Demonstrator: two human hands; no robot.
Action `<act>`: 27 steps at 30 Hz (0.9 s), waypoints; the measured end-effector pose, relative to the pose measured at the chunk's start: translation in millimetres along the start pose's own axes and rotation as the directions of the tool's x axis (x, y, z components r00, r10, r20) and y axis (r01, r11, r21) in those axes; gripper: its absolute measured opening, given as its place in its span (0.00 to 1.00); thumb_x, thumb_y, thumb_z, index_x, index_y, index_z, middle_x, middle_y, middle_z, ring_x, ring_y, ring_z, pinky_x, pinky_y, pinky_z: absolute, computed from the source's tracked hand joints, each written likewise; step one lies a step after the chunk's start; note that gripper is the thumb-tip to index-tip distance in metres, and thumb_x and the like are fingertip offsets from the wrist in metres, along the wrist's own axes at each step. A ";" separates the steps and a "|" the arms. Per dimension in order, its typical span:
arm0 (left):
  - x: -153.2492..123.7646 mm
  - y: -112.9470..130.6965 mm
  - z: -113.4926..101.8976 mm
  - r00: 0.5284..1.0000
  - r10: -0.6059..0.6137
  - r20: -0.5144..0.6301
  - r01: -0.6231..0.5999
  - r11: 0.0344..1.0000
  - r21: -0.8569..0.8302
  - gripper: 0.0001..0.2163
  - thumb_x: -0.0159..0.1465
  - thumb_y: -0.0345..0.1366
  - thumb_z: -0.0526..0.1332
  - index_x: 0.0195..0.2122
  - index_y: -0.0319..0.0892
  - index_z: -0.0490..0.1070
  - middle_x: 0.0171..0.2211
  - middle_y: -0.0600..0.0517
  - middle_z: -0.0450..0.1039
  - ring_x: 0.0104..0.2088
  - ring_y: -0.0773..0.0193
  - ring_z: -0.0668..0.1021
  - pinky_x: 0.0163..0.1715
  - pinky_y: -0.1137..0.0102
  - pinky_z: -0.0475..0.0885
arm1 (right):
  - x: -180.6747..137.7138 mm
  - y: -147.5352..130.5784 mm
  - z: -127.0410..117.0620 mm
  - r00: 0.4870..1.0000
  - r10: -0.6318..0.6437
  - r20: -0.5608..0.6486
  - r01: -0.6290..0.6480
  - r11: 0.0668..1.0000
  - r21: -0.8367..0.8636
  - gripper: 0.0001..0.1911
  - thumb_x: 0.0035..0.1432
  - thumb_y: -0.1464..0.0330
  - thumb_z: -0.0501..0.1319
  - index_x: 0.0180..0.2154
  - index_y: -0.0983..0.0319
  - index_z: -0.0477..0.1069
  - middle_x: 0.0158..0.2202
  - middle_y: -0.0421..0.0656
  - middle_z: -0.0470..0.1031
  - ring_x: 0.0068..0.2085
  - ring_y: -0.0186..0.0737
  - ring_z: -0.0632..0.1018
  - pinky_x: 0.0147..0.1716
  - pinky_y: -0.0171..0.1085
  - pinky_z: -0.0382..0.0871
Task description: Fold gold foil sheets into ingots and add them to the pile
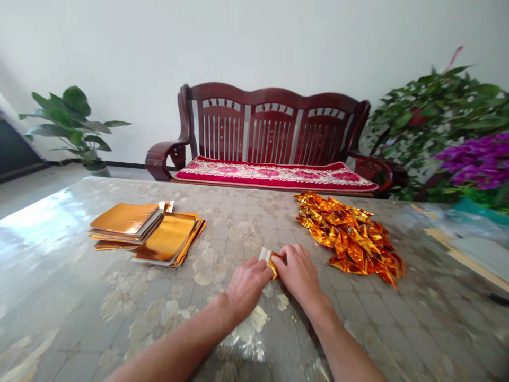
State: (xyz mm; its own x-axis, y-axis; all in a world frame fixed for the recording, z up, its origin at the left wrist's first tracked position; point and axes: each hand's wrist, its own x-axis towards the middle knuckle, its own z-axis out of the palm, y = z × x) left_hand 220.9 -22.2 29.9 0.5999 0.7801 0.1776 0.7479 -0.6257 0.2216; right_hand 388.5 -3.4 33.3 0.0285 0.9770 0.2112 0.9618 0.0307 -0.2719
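Observation:
Between my two hands, at the middle of the table, is a small sheet of gold foil paper (274, 263), partly folded, with its pale whitish side showing at the upper left. My left hand (248, 284) is closed on its left side, fingers bent over the paper. My right hand (298, 270) pinches the right side, thumb and fingers close together. Fingers hide much of the paper. To the right lies a heap of folded gold foil pieces (350, 233) with pointed ends. Stacks of flat gold foil sheets (129, 218) lie to the left.
A patterned, shiny cover (167, 302) lies over the table. At the right edge are clear plastic bags (473, 236) and a pale wooden strip (465, 257). Beyond the table stand a dark red wooden bench (270, 127), a potted plant (77, 124) and purple flowers (479, 159).

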 end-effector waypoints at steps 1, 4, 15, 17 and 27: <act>-0.1 -0.4 2.5 1.000 -0.001 -0.015 0.001 1.000 -0.013 0.04 0.69 0.35 0.59 0.37 0.45 0.72 0.36 0.54 0.73 0.40 0.61 0.73 0.36 0.70 0.67 | 1.0 -1.5 -1.4 1.000 0.009 0.013 -0.009 1.000 -0.006 0.09 0.62 0.61 0.59 0.34 0.59 0.72 0.38 0.44 0.72 0.43 0.45 0.72 0.38 0.38 0.59; 0.9 -1.9 9.2 0.998 -0.028 -0.064 0.024 0.997 -0.067 0.04 0.69 0.36 0.59 0.38 0.46 0.72 0.39 0.54 0.73 0.42 0.61 0.73 0.37 0.71 0.67 | 4.5 -3.2 -3.7 0.998 0.037 0.060 -0.038 0.999 0.020 0.08 0.61 0.62 0.59 0.33 0.58 0.71 0.37 0.43 0.73 0.41 0.43 0.73 0.34 0.36 0.57; -2.4 6.3 16.0 0.995 -0.072 -0.064 0.057 0.976 -0.210 0.05 0.70 0.37 0.57 0.41 0.46 0.72 0.44 0.54 0.73 0.43 0.63 0.75 0.40 0.72 0.70 | 14.3 -4.6 -13.9 0.966 0.117 0.229 -0.150 0.980 0.132 0.08 0.57 0.61 0.60 0.30 0.57 0.73 0.35 0.40 0.78 0.36 0.39 0.75 0.30 0.35 0.55; -3.2 9.2 14.8 0.995 -0.075 -0.064 0.061 0.978 -0.199 0.06 0.70 0.38 0.57 0.43 0.47 0.72 0.45 0.54 0.73 0.43 0.63 0.76 0.40 0.71 0.71 | 14.7 -5.4 -15.0 0.960 0.124 0.251 -0.162 0.977 0.140 0.06 0.56 0.62 0.60 0.30 0.57 0.72 0.33 0.39 0.78 0.35 0.38 0.75 0.29 0.35 0.54; 0.5 15.0 8.5 0.994 -0.092 -0.051 0.093 0.995 0.030 0.09 0.69 0.42 0.59 0.47 0.47 0.71 0.47 0.52 0.75 0.44 0.56 0.74 0.42 0.61 0.70 | 10.5 -10.8 -17.9 0.952 0.158 0.263 -0.191 0.976 0.104 0.06 0.57 0.62 0.61 0.32 0.55 0.76 0.33 0.38 0.81 0.34 0.38 0.77 0.28 0.34 0.55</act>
State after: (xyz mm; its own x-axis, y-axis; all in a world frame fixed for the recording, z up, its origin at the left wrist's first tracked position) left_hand 234.9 -31.2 25.1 0.5134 0.8333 0.2052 0.8090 -0.5497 0.2083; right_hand 383.3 2.7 55.3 0.1070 0.9903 -0.0892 0.9050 -0.1341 -0.4037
